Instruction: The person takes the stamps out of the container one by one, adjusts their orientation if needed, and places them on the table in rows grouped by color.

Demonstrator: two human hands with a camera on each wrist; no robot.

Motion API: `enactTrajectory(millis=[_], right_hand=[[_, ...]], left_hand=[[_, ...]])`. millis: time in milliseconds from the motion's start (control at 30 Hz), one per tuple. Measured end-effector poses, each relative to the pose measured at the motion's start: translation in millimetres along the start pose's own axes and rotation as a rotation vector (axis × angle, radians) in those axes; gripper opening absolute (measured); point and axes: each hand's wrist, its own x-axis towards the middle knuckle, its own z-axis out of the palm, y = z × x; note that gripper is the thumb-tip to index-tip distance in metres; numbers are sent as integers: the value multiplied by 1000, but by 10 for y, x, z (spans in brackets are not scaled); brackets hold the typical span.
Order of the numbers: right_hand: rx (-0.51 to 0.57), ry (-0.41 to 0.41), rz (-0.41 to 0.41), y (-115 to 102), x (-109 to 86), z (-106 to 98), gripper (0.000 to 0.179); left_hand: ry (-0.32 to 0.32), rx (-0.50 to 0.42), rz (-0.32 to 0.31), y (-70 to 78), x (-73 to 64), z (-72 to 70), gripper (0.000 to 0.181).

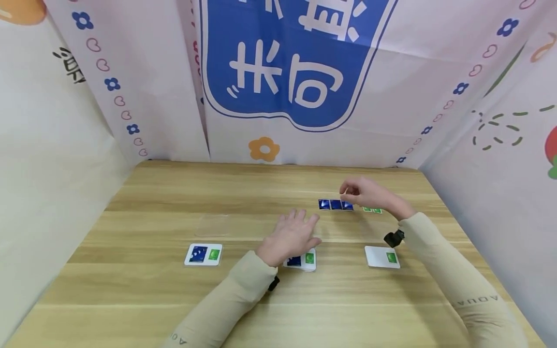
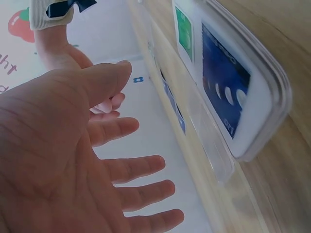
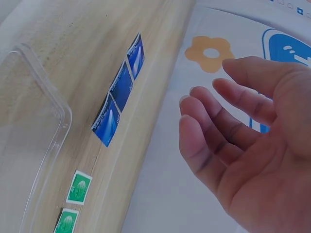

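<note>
My left hand (image 1: pixel 290 237) hovers with fingers spread, palm down and empty, partly covering the middle stack of white cards (image 1: pixel 312 265). A blue stamp (image 2: pixel 226 82) and a green stamp (image 2: pixel 184 31) lie on that stack's top card in the left wrist view. Over the far right of the table, my right hand (image 1: pixel 364 192) is raised with loosely bent fingers and nothing between them. Below it three blue stamps (image 3: pixel 116 92) form a row. Two green stamps (image 3: pixel 79 188) continue the line to the right, partly behind the right wrist in the head view.
At left is a white card stack (image 1: pixel 203 261) bearing one blue and one green stamp. The right-hand white card (image 1: pixel 376 257) shows only a green stamp. Clear plastic trays (image 3: pixel 62 114) sit behind the cards, one (image 1: pixel 212 224) at left. A printed sheet (image 1: pixel 174 111) walls the back.
</note>
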Motion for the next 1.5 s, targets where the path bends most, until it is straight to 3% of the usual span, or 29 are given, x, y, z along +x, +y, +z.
enactTrajectory(millis=[267,533,833,1500], right_hand=[[34,-1,3,9,-225,-19,17],[49,-8,-35,34,-390,-25,17],[30,-87,15,79,-589,-30,25],[157,-191,39,328,-1026,24,17]], left_hand=[[-31,-37,17,67,-5,-8,64],[-14,18,22,146,29,14,62],[-2,28,24,247,70,67,59],[-2,0,83,529,163,180,55]])
